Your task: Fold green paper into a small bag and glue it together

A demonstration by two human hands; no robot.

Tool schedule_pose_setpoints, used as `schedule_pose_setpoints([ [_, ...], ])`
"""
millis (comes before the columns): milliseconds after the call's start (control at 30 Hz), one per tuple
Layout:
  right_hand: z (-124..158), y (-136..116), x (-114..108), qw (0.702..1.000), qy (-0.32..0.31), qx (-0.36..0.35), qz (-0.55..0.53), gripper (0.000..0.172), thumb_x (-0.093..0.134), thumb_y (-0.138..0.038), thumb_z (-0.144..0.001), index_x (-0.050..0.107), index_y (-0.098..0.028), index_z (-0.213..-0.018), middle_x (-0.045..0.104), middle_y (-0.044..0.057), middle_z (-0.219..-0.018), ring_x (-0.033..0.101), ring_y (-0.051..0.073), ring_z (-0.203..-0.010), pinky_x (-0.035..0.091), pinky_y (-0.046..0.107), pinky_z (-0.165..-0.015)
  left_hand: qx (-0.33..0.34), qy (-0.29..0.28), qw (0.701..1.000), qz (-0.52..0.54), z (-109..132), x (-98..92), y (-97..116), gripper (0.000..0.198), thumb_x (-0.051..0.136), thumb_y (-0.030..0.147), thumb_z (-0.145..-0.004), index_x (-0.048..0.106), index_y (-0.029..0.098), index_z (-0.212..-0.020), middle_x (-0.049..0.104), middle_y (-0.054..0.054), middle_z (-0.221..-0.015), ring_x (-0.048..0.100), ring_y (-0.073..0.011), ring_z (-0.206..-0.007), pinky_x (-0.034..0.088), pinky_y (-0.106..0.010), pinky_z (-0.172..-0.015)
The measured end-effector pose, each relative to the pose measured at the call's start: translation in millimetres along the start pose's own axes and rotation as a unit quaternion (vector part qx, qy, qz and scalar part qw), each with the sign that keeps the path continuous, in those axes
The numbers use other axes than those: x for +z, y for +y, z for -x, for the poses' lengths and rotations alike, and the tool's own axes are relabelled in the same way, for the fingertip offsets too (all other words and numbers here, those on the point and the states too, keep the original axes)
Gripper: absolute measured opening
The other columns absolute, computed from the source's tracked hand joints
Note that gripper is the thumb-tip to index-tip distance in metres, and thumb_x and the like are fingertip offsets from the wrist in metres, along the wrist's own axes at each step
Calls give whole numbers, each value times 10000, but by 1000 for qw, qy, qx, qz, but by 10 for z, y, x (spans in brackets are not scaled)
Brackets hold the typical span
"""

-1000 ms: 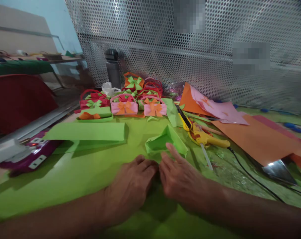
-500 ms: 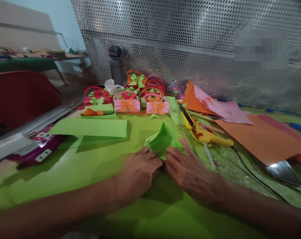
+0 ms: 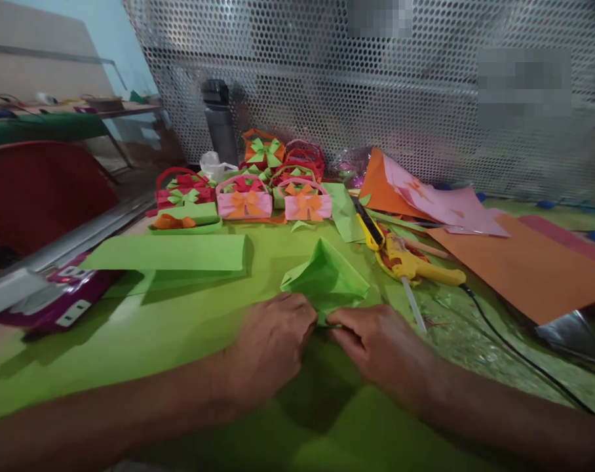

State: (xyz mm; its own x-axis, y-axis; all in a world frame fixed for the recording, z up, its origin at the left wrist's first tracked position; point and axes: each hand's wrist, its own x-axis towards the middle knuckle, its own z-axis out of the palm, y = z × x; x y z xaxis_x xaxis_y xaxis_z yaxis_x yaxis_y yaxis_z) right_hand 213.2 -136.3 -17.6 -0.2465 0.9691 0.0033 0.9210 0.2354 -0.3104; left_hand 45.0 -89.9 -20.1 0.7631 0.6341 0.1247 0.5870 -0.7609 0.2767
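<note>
A partly folded sheet of green paper [image 3: 327,275] stands up in a peaked, open shape at the middle of the table. My left hand [image 3: 278,341] is closed on its near left edge, fingers curled under. From the other side, my right hand [image 3: 383,347] pinches the near right edge between thumb and forefinger. Both hands almost meet at the paper's near edge, and that part is largely hidden. Left of it lies a flat folded green paper piece [image 3: 179,254].
Several small paper baskets with bows [image 3: 246,203] stand at the back beside a dark bottle [image 3: 220,124]. On the right are a yellow glue gun [image 3: 410,262], a cutter knife [image 3: 369,226] and orange paper sheets [image 3: 518,275]. A purple power strip [image 3: 56,301] is at left.
My right hand has shifted from spread fingers against the paper to a pinch at its near edge. The paper's right side now shows more. The camera view has moved slightly.
</note>
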Motion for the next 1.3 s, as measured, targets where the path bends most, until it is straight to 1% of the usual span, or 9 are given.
schedule_pose_setpoints([
  [100, -51, -36, 10, 998, -50, 44, -16, 146, 501, -155, -800, 643, -188, -802, 674, 30, -697, 592, 152, -639, 330, 253, -563, -15, -9, 1000, -11, -22, -16, 24, 198, 439, 64, -804, 588, 145, -702, 587, -31, -701, 541, -175, -658, 435, -292, -588],
  [267, -110, -74, 6, 997, -55, 58, -15, 114, 518, -150, -779, 623, -181, -752, 669, 31, -668, 569, 143, -586, 284, 249, -516, -31, -27, 999, -16, -62, -10, 35, 185, 464, 36, -762, 582, 155, -684, 585, -24, -675, 541, -176, -632, 435, -293, -569],
  [400, -157, -81, 3, 997, -49, 49, -39, 132, 520, -129, -764, 616, -178, -688, 641, 10, -623, 519, 112, -537, 277, 235, -505, -34, -10, 999, 14, -11, 30, -9, 178, 452, 60, -780, 600, 158, -766, 613, -32, -716, 564, -187, -672, 454, -314, -611],
  [467, -173, -79, -4, 996, -48, 47, -58, 148, 510, -126, -766, 613, -177, -672, 609, -6, -584, 487, 98, -515, 272, 228, -499, -18, 9, 1000, 12, 59, 41, -43, 169, 451, 74, -795, 598, 157, -815, 620, -34, -725, 566, -199, -679, 460, -329, -603],
  [567, -185, -80, -15, 995, -46, 54, -67, 169, 485, -127, -776, 598, -169, -658, 577, -17, -561, 458, 88, -508, 261, 227, -500, 51, 25, 998, -14, 178, 36, -84, 153, 464, 75, -805, 592, 158, -790, 629, -35, -729, 554, -211, -667, 468, -345, -572],
  [767, -199, -91, 4, 996, -43, 63, -44, 157, 469, -140, -755, 551, -167, -625, 519, -31, -525, 382, 78, -481, 222, 239, -488, 108, -10, 992, -63, 264, -4, -126, 163, 466, 80, -825, 595, 162, -768, 656, -58, -933, 560, -229, -757, 497, -351, -584],
  [867, -208, -97, 7, 995, -47, 76, -39, 135, 478, -141, -734, 544, -169, -620, 516, -32, -525, 374, 77, -478, 212, 242, -484, 124, -4, 989, -81, 251, 7, -144, 179, 446, 87, -839, 608, 161, -820, 652, -67, -948, 559, -226, -751, 490, -341, -568],
  [1067, -215, -116, 1, 990, -54, 104, -77, 128, 498, -197, -772, 576, -185, -671, 525, -38, -538, 382, 80, -488, 211, 245, -495, 132, 6, 986, -102, 222, 72, -130, 209, 425, 91, -853, 610, 164, -791, 641, -50, -881, 559, -204, -736, 470, -327, -578],
  [1300, -189, -49, 39, 991, -65, 54, -108, 155, 492, -175, -752, 534, -185, -603, 430, -58, -502, 344, 73, -490, 195, 244, -496, 115, -5, 988, -107, 234, 71, -93, 162, 475, 130, -848, 624, 187, -821, 640, -25, -923, 536, -196, -733, 463, -323, -566],
])
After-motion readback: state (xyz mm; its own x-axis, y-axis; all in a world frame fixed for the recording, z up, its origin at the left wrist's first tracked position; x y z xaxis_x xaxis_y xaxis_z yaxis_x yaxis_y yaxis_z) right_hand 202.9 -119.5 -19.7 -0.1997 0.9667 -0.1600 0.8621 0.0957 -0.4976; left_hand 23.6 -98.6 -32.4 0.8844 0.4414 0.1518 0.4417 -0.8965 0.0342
